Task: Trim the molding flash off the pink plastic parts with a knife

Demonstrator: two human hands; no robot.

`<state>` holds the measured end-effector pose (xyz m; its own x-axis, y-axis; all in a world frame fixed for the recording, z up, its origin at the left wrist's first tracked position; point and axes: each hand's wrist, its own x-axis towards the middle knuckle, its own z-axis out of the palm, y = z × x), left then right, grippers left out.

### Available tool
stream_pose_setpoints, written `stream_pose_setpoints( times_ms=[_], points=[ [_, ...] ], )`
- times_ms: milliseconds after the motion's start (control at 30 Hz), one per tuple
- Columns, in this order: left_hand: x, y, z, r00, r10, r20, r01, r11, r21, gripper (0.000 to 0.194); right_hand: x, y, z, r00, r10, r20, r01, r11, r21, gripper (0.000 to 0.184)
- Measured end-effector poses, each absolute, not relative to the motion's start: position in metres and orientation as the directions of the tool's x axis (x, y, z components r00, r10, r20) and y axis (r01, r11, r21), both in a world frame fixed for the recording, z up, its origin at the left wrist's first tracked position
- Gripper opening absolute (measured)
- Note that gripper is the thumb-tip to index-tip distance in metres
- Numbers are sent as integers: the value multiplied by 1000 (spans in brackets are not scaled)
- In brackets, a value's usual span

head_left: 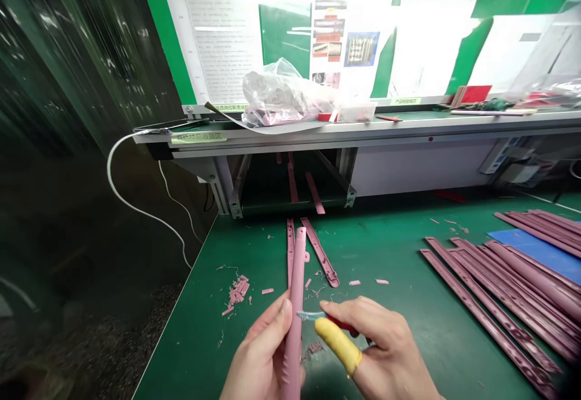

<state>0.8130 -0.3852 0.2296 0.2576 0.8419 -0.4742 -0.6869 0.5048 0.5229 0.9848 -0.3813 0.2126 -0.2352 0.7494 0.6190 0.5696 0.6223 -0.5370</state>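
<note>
My left hand point(261, 348) grips a long pink plastic strip point(294, 315) upright, its far end tilted up above the green mat point(385, 255). My right hand point(379, 345) is shut on a small knife with a red handle point(342, 321), and its pale blue blade point(308, 315) is right next to the strip's edge. A yellow finger cot point(336, 344) covers one finger of that hand. Two more pink strips point(320, 252) lie on the mat just beyond the hands, among small pink trimmings point(236, 293).
A stack of pink strips point(503, 291) lies at the right, near a blue sheet point(535, 252). Behind the mat stands a shelf point(363, 127) with a plastic bag point(276, 94) on it. A white cable point(136, 200) hangs at the left edge.
</note>
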Motion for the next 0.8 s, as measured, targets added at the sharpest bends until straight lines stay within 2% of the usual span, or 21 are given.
stream_pose_setpoints(
  times_ms=[233,333,400,500,667,800],
  points=[
    [813,-387,215,377,823,-425,-664,560,495,47,990,-360,235,-39,783,621,638,498,-588,18],
    [814,-387,218,400,822,-405,-677,563,474,38,996,-348,243,119,767,631,607,447,-657,21],
    [814,-387,222,401,821,-408,-692,563,452,29,999,-342,245,176,801,572,515,420,-747,23],
    [814,-387,227,398,812,-428,-699,570,431,27,1000,-342,245,90,898,430,418,358,-835,25],
    [812,-384,224,395,821,-413,-715,557,424,30,992,-355,237,-113,948,298,461,315,-829,24],
    [810,-376,216,239,885,-399,-648,451,614,28,989,-360,232,-172,955,242,503,296,-812,24]
  ],
)
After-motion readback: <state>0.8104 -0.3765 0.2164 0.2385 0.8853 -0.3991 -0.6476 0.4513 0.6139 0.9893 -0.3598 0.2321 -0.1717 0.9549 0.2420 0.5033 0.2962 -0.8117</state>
